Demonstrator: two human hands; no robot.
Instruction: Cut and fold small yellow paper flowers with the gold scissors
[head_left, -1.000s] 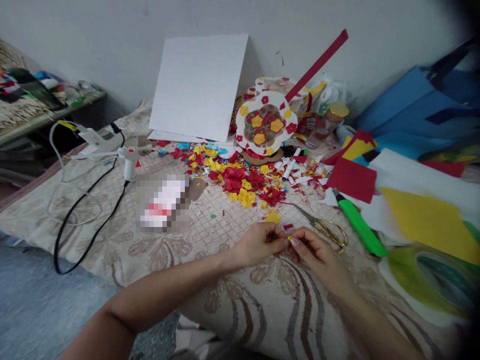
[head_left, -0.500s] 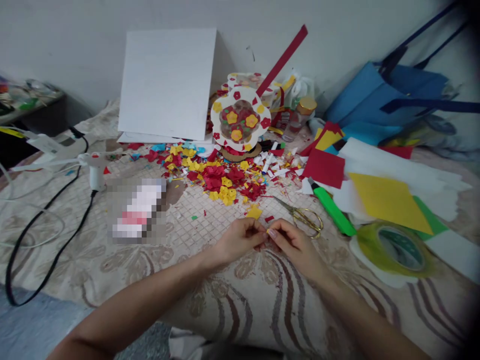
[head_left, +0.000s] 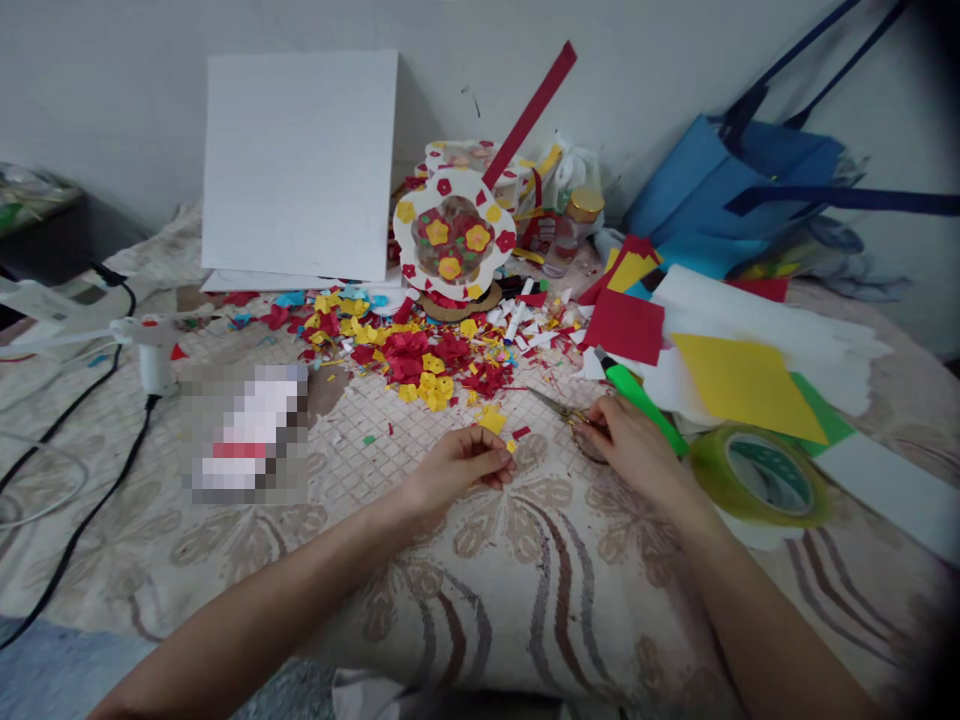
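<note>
My left hand [head_left: 474, 457] is closed in a pinch, and a tiny piece of yellow paper [head_left: 511, 447] shows at its fingertips. To the right, my right hand [head_left: 619, 435] has its fingers on the gold handles of the scissors [head_left: 559, 405], which lie on the cloth with the blades toward the upper left. A yellow paper scrap [head_left: 492, 418] rests just beyond my left hand, beside a small red scrap [head_left: 521, 433]. Farther off is a pile of red paper flowers [head_left: 409, 355] and yellow paper flowers [head_left: 435, 390].
A flower-decorated paper lantern [head_left: 455, 235] stands behind the pile, near a white board [head_left: 300, 165]. On the right are a green cutter [head_left: 645, 405], a tape roll [head_left: 761, 475] and coloured paper sheets [head_left: 750, 385]. A glue gun [head_left: 154, 355] with a black cord stands at left.
My right hand has left my left hand's fingertips and moved right to the scissors. The left hand keeps its pinch. The whole view has shifted slightly, so things appear farther left.
</note>
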